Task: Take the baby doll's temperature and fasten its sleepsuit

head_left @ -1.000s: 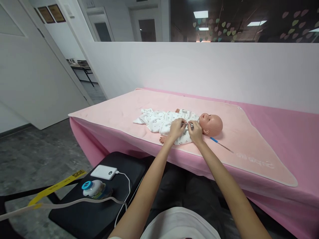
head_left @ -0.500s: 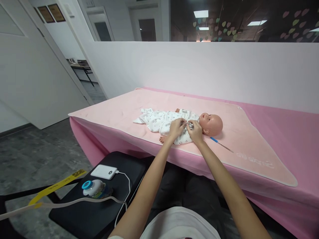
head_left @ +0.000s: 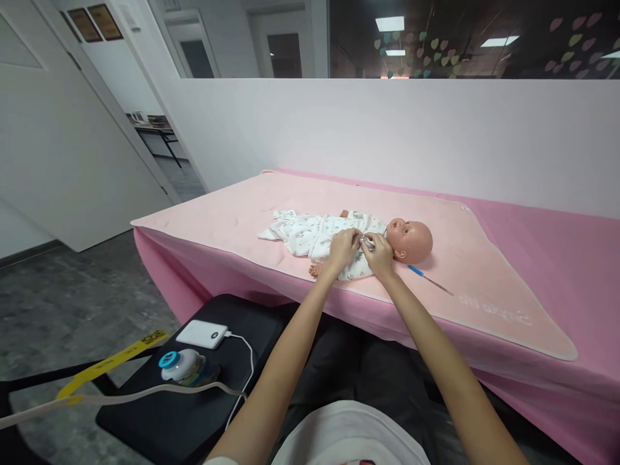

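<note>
A baby doll lies on its back with its head to the right, dressed in white printed baby clothes. Over its chest, my left hand and my right hand work close together, fingertips nearly meeting. Both are closed in a pinch on the front of the clothes, just below the doll's neck. The small piece between the fingertips is too small to make out. One doll hand pokes out beside my left wrist. A thin stick with a blue handle lies near the doll's head.
A pale pink blanket covers the pink-draped table, with a white wall behind. At lower left, a black chair seat carries a white power bank with a cable and a bottle with a blue cap.
My fingers have shifted slightly at the front of the clothes, both hands staying in the same place. The doll and the blue-handled stick have not moved.
</note>
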Demonstrator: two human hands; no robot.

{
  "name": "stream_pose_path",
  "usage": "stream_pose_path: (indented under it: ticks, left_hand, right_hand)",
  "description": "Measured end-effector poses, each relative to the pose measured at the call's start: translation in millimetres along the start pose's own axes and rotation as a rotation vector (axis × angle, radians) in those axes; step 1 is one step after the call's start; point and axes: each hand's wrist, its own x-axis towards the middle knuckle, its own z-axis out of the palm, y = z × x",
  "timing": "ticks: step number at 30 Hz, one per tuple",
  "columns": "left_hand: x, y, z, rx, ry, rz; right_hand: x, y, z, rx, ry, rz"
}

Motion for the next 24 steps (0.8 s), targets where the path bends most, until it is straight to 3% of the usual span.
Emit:
stream_pose_path:
  ticks: [24]
  left_hand:
    - [-6.6,4.6,-1.3,0.016,-0.001,0.001]
  right_hand:
    - [0.0,3.0,3.8,-0.024,0.023,0.003]
